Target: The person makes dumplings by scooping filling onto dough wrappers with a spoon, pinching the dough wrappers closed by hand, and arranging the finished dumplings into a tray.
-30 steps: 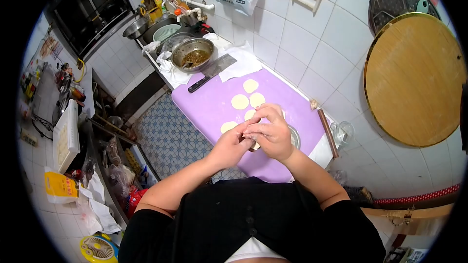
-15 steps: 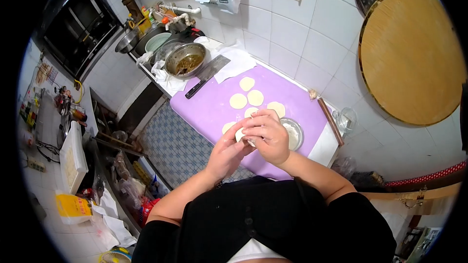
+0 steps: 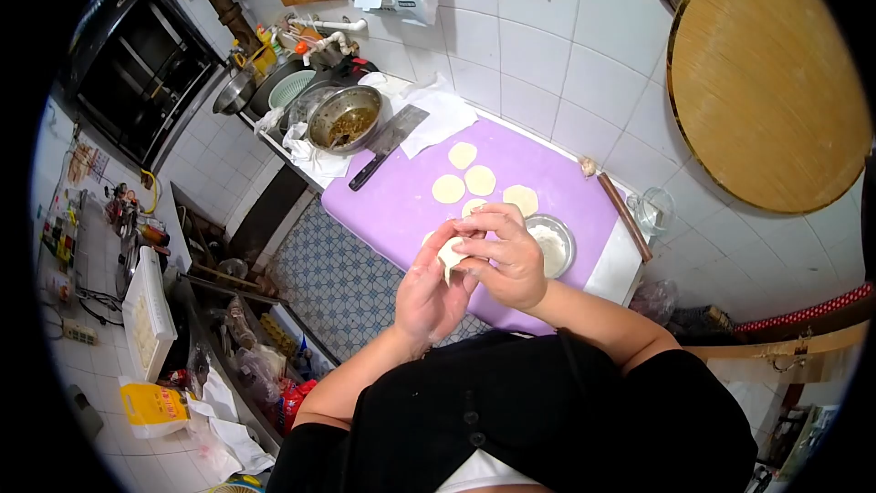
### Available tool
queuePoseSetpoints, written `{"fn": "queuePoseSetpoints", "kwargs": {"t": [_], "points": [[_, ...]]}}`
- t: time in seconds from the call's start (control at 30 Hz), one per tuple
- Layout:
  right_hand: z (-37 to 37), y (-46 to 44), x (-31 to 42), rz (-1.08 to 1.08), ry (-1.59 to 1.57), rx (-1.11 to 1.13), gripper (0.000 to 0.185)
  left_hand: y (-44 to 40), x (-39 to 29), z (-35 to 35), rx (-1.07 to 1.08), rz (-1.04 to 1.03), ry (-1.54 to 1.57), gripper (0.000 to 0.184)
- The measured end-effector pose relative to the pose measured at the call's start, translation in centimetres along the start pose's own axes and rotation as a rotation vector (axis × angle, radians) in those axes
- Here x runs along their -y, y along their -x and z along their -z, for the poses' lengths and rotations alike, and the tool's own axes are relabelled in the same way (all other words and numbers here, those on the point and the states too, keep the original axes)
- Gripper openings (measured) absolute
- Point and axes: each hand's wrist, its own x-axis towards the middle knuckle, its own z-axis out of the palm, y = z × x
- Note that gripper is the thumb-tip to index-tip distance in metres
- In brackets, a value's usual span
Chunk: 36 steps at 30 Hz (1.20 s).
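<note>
Above the near part of the purple mat (image 3: pixel 392 210), my left hand (image 3: pixel 432 297) and my right hand (image 3: pixel 507 260) meet around a white dumpling (image 3: pixel 450 256). Fingers of both hands press on its dough; whether filling is inside cannot be seen. Just beyond the hands lie several round dough wrappers (image 3: pixel 479 181), one partly hidden behind my fingers. A metal bowl of flour (image 3: pixel 554 245) stands on the mat right beside my right hand.
A cleaver (image 3: pixel 391 146) lies at the mat's left end, by a metal bowl of brownish filling (image 3: pixel 345 119). A rolling pin (image 3: pixel 626 217) and a glass jar (image 3: pixel 653 211) are at the right edge. A round wooden board (image 3: pixel 774 82) leans on the wall.
My fingers have shifted on the dumpling, and more of its white dough shows between them. The whole view has moved slightly. The wrappers and bowls stay in place on the mat and counter.
</note>
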Motion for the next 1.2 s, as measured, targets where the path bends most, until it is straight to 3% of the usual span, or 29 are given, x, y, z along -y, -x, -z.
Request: {"fn": "queuePoseSetpoints", "kwargs": {"t": [0.17, 0.27, 0.47, 0.57, 0.67, 0.87, 0.97, 1.07, 1.17, 1.2], "points": [[-0.1, 0.2, -1.0, 0.065, -0.049, 0.010, 0.021, 0.2, 0.3, 0.4, -0.033, 0.008, 0.141, 0.048], [-0.1, -0.4, 0.2, -0.071, -0.037, -0.052, 0.020, 0.1, 0.4, 0.3, -0.028, -0.059, 0.073, 0.047], [0.5, -0.2, -0.9, 0.067, -0.062, -0.010, 0.020, -0.3, 0.4, 0.2, -0.020, 0.022, 0.114, 0.048], [0.6, -1.0, 0.5, -0.096, -0.024, -0.065, 0.019, -0.9, 0.6, 0.3, 0.022, -0.023, 0.081, 0.047], [0.8, -0.3, -0.7, -0.009, -0.041, -0.063, 0.020, -0.9, 0.9, 0.4, 0.064, -0.024, 0.190, 0.048], [0.6, -0.2, -1.1, -0.025, -0.055, -0.061, 0.020, -1.2, 1.0, -0.1, -0.058, 0.033, 0.159, 0.048], [0.4, 0.1, -1.2, -0.071, -0.058, -0.080, 0.019, -1.2, 1.6, 0.8, 0.035, 0.043, 0.397, 0.046], [0.2, 1.1, -2.1, -0.095, -0.078, -0.069, 0.019, -1.2, 1.6, 0.5, -0.083, 0.085, 0.410, 0.045], [0.4, 0.8, -1.7, -0.151, -0.044, -0.036, 0.018, -1.2, 1.0, 1.0, 0.021, 0.128, 0.478, 0.045], [0.6, 0.3, -1.3, -0.146, -0.022, 0.018, 0.018, -1.4, 0.5, 0.5, -0.111, 0.168, 0.326, 0.047]]}}
